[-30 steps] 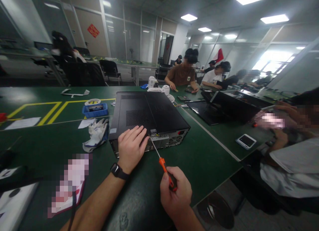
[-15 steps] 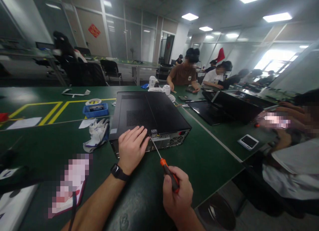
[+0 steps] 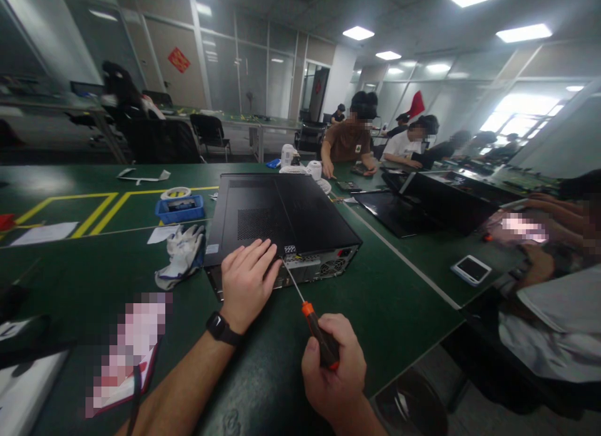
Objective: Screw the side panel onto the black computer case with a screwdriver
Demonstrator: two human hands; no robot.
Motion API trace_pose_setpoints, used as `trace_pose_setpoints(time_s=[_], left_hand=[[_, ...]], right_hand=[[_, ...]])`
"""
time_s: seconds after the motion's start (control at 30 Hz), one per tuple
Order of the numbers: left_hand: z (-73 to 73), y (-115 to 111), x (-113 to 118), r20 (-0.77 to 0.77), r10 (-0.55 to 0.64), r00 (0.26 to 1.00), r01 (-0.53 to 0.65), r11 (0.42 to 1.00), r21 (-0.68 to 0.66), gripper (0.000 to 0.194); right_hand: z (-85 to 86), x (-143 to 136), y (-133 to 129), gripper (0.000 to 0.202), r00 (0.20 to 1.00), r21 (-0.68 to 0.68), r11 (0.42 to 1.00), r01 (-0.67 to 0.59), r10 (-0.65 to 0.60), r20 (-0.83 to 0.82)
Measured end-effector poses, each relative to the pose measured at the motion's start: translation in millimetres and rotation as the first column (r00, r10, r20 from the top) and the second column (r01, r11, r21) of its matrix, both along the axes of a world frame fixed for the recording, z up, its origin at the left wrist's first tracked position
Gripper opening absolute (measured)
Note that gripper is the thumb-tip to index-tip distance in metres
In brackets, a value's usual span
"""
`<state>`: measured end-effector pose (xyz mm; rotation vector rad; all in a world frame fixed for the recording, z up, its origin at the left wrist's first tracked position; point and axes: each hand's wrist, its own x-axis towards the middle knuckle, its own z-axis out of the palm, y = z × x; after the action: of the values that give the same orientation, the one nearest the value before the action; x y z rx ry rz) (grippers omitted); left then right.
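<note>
A black computer case [image 3: 263,201] lies flat on the green table, its rear panel with ports and a fan grille facing me. Resting on the near edge of the case is my left hand [image 3: 248,276], fingers stretched out over the top cover and nothing visibly gripped. My right hand [image 3: 335,367] is wrapped round the orange and black handle of a screwdriver [image 3: 320,339]. The shaft points up and left, and its tip meets the rear edge of the case beside my left thumb. The screw at the tip is too small to make out.
Left of the case lie grey-white work gloves [image 3: 181,254], a blue parts tray [image 3: 179,208], a roll of tape [image 3: 176,193] and paper [image 3: 44,233]. White devices [image 3: 300,163] stand behind it. To the right are an opened black case [image 3: 446,201], a phone-like device [image 3: 471,270] and a seated co-worker [image 3: 558,311].
My right hand has shifted its grip slightly around the screwdriver handle, the thumb now further left. The tip stays at the same spot, and my left hand has barely moved.
</note>
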<state>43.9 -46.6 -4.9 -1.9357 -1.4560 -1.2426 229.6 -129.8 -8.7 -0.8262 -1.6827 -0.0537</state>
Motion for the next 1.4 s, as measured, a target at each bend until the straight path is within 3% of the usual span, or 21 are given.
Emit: trace_pose_setpoints(time_s=[0.2,0.5,0.7,0.87,1.07,1.27,1.4], left_hand=[[-2.9,1,-1,0.002,0.001,1.000,-0.001,1.000,0.004,0.030],[0.8,0,-1,-0.017,0.011,1.000,-0.011,1.000,0.004,0.028],[0.4,1,-1,-0.002,0.005,1.000,-0.005,1.000,-0.005,0.029],[-2.1,1,-1,-0.008,0.005,1.000,-0.006,1.000,-0.008,0.030],[-1.0,1,-1,-0.015,0.010,1.000,-0.010,1.000,0.012,0.030],[-0.7,1,-1,-0.005,-0.002,1.000,0.002,1.000,0.007,0.031],[-2.0,1,-1,-0.003,0.006,1.000,-0.006,1.000,-0.002,0.030]], right_hand=[[-2.8,4,2,0.023,0.997,-0.024,0.998,0.063,-0.062,0.039],[-15.9,0,3,0.031,0.999,0.037,0.999,0.036,-0.035,-0.013],[-12.0,0,1,0.025,0.997,-0.046,0.997,0.069,-0.070,-0.021],[-9.5,-1,2,0.030,1.000,0.015,1.000,-0.004,0.005,-0.030],[-9.8,1,0,0.024,0.993,-0.018,0.993,0.119,-0.118,0.029],[-7.3,-1,1,0.029,1.000,0.004,1.000,0.014,-0.013,-0.021],[-6.9,-1,0,0.025,0.996,-0.003,0.996,0.088,-0.088,0.022]])
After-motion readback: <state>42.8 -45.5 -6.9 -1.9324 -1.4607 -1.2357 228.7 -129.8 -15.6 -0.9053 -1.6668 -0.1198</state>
